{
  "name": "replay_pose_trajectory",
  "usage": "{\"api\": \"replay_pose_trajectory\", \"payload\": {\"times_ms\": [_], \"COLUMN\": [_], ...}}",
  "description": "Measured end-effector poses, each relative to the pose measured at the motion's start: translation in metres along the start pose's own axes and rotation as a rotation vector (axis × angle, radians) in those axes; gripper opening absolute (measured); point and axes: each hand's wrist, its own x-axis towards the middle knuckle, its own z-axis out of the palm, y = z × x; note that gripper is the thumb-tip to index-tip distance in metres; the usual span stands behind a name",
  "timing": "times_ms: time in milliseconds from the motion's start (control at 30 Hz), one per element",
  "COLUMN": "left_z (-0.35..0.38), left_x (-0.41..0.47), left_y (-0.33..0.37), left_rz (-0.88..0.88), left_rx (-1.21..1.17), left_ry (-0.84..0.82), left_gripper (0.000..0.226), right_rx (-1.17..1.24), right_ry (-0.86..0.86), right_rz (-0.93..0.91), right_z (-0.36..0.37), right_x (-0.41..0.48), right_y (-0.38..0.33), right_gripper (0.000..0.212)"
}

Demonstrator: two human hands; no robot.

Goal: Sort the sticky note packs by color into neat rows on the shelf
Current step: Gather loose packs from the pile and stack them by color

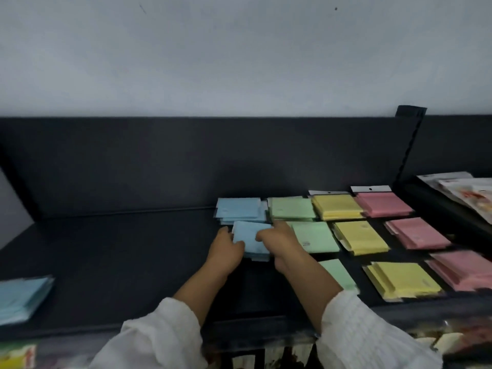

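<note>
Left hand (226, 249) and right hand (279, 241), fingers curled, grip the stack of pale blue square sticky note packs (249, 238) between them on the black shelf (119, 249). Risk: loose packs may slide apart, skewing onto the pale green square pack (314, 235) beside the right hand.

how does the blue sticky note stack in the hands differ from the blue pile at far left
The held blue sticky note stack is gripped by the left hand and right hand; the far-left blue pile lies untouched. The held stack sits beside the green packs; the far-left pile lies apart from every row. Both are light blue.
</note>
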Motion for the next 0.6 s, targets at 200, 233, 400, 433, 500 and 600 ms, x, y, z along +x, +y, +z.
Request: {"api": "replay_pose_trajectory", "payload": {"times_ms": [200,233,400,433,500,600], "left_z": [-0.051,-0.058,-0.074,-0.073,-0.069,-0.069], "left_x": [-0.013,-0.015,-0.017,-0.019,-0.022,-0.020], "left_y": [0.005,0.007,-0.014,-0.024,-0.038,-0.039], "left_rz": [0.155,0.223,0.280,0.223,0.146,0.127], "left_rx": [-0.301,-0.250,0.070,0.117,0.187,0.229], "left_ry": [0.060,0.069,0.039,0.015,-0.031,-0.026], "left_gripper": [0.084,0.082,0.054,0.052,0.053,0.052], "right_rx": [0.202,0.173,-0.043,-0.080,-0.148,-0.171], "right_ry": [-0.031,-0.017,-0.075,-0.111,-0.152,-0.142], "right_rz": [-0.120,-0.206,-0.458,-0.397,-0.295,-0.250], "right_z": [0.019,0.021,0.036,0.041,0.048,0.053], "right_x": [-0.011,-0.013,-0.019,-0.019,-0.018,-0.015], "right_y": [0.016,0.012,0.009,0.014,0.025,0.028], "right_gripper": [0.057,0.055,0.042,0.041,0.041,0.044]}}
